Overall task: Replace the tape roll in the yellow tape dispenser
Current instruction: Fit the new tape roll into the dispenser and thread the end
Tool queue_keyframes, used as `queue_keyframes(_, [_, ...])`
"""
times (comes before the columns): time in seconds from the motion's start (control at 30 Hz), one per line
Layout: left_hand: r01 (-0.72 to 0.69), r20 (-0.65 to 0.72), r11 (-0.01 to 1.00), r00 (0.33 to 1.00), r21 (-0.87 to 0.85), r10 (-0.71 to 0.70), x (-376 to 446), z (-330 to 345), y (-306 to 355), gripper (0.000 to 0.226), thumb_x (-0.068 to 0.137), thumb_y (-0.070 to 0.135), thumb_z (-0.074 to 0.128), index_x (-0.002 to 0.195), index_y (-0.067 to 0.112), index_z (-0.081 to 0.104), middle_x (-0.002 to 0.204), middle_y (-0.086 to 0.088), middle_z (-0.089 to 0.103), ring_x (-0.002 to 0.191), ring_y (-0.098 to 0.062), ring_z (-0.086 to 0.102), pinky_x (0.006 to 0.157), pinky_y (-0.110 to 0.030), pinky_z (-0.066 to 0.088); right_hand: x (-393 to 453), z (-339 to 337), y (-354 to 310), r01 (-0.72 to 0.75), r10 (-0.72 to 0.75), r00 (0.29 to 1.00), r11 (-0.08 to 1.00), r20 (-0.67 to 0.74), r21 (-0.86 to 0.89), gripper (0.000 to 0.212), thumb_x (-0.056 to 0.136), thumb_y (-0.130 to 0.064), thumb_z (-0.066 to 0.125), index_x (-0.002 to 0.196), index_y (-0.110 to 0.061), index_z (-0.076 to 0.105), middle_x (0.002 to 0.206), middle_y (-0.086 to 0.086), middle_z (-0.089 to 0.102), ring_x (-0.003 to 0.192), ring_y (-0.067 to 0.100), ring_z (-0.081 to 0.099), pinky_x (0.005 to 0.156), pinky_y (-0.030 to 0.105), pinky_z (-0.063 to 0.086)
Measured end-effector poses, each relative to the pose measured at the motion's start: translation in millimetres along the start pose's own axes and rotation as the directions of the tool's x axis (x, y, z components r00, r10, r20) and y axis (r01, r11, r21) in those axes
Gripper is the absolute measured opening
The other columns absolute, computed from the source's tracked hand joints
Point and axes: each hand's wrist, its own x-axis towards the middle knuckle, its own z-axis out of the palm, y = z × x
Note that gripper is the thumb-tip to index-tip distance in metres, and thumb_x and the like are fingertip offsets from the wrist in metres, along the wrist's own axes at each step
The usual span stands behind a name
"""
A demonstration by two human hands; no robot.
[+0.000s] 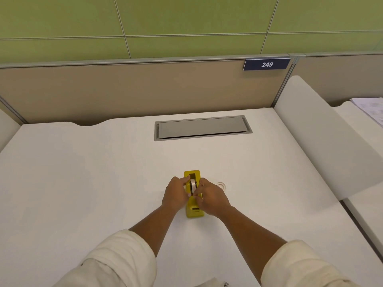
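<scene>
White counter [83, 172], cubicle style: tan partition [124, 90] along the back, green panelled wall above it, blue plate "249" [267, 64] upper right. Grey cable hatch [202, 127] set flush in the counter, centre frame. Papers [371, 109] on the neighbouring surface at the right edge.

Yellow tape dispenser [193, 212] stands at lower centre of the frame, long axis running away from the camera, cutter end nearest. A tape roll [193, 184] sits upright in its slot, pale band facing up.

Left hand [176, 193] and right hand [211, 197] flank the dispenser, fingers curled in on the roll from both sides, pinching it.

A small whitish ring [221, 185] lies just right of the right hand, partly hidden; can't tell what it is. Fingertips overlap the roll, so exact contact points aren't readable. Cream sleeves cut off at the bottom.
</scene>
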Motion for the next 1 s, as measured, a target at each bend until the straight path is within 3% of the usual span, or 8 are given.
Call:
queue_keyframes(0.37, [0.005,-0.039,0.998,0.999,0.056,-0.003,-10,1,7,0.067,0.087,0.011,0.068,0.145,0.03,0.042,0.124,-0.008,0.053,0.119,-0.028,0.055,0.096,-0.04,0.05,-13,9,1,-0.068,0.072,0.997,0.992,-0.035,0.103,0.01,0.086,-0.023,0.06,0.085,-0.02,0.07,0.095,-0.003,0.055,0.075,0.017,0.053,0.063,0.029,0.044])
queue_keyframes(0.6, [0.021,-0.075,0.998,0.997,0.066,-0.016,-16,4,9,0.062,0.089,0.013,0.066,0.144,0.028,0.043,0.12,-0.007,0.055,0.114,-0.027,0.059,0.092,-0.039,0.052,-19,13,2,-0.065,0.074,0.996,0.987,-0.051,0.147,0.008,0.084,-0.024,0.063,0.082,-0.02,0.069,0.087,-0.014,0.045,0.07,0.011,0.048,0.061,0.024,0.035])
queue_keyframes(0.8, [0.013,-0.07,0.998,0.997,0.06,-0.009,-17,2,9,0.06,0.089,0.013,0.066,0.144,0.027,0.045,0.118,-0.008,0.056,0.113,-0.027,0.058,0.092,-0.037,0.052,-28,18,2,-0.036,0.047,0.996,0.99,-0.076,0.139,0.008,0.084,-0.022,0.064,0.083,-0.019,0.072,0.09,-0.004,0.056,0.069,0.01,0.047,0.061,0.024,0.039])
queue_keyframes(1.0, [0.014,-0.072,0.997,0.997,0.073,-0.009,-17,2,10,0.058,0.091,0.012,0.064,0.144,0.026,0.045,0.119,-0.01,0.056,0.114,-0.028,0.058,0.094,-0.039,0.052,-40,26,3,-0.002,0.015,0.994,0.993,-0.11,0.115,0.01,0.084,-0.024,0.064,0.086,-0.02,0.073,0.091,-0.006,0.059,0.07,0.005,0.047,0.063,0.023,0.043])
